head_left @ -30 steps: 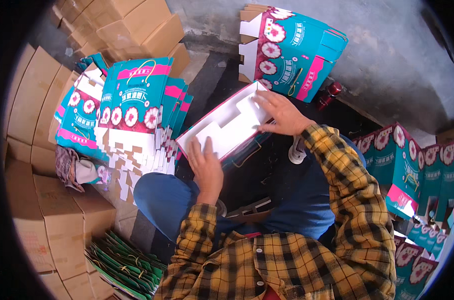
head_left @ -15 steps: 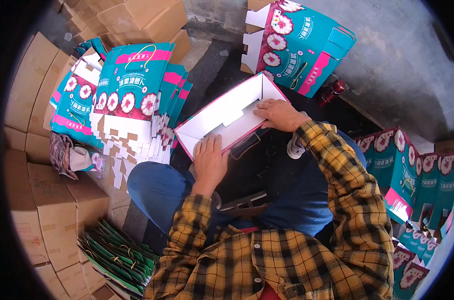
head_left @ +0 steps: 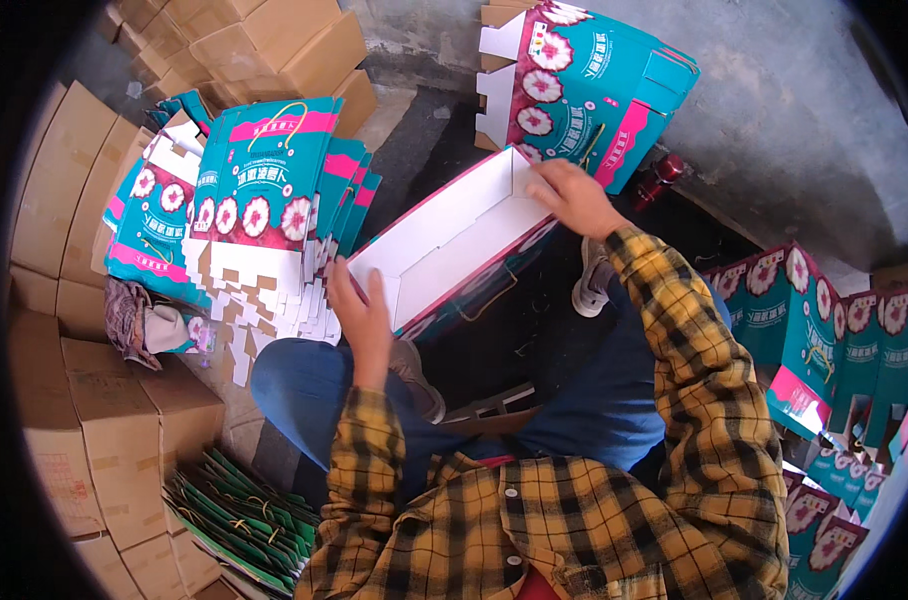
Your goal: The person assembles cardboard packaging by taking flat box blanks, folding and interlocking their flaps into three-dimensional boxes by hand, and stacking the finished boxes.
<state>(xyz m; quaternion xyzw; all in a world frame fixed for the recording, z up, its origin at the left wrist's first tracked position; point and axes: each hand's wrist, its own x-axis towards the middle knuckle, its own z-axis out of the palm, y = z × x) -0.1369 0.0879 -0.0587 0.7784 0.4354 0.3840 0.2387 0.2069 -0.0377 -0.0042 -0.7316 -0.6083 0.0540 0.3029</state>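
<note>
First, brown cartons [head_left: 124, 430] stand stacked along the left side, from near to far. A crumpled cloth [head_left: 134, 315] lies just beside them. At near left, a green stack [head_left: 249, 510] of flat pieces is fanned out. Farther back, teal flat packs [head_left: 264, 175] lean in an overlapping row, white flaps toward the near side.

My left hand [head_left: 362, 325] is set at the left end of the box [head_left: 469, 235], thumb and fingers parted; I cannot tell whether they pinch the end wall. The box is at centre, between my hands, open face up, white inside, its long axis running from near left to far right. A cord [head_left: 502, 300] loops from its near side. My right hand [head_left: 584, 203] lies over the right end, fingers close together; thumb pressure cannot be told.

Beyond the right end stands a far stack [head_left: 584, 95] of packs. A red bottle [head_left: 659, 180] is near it. At right, printed cases [head_left: 774, 315] stand in rows.
</note>
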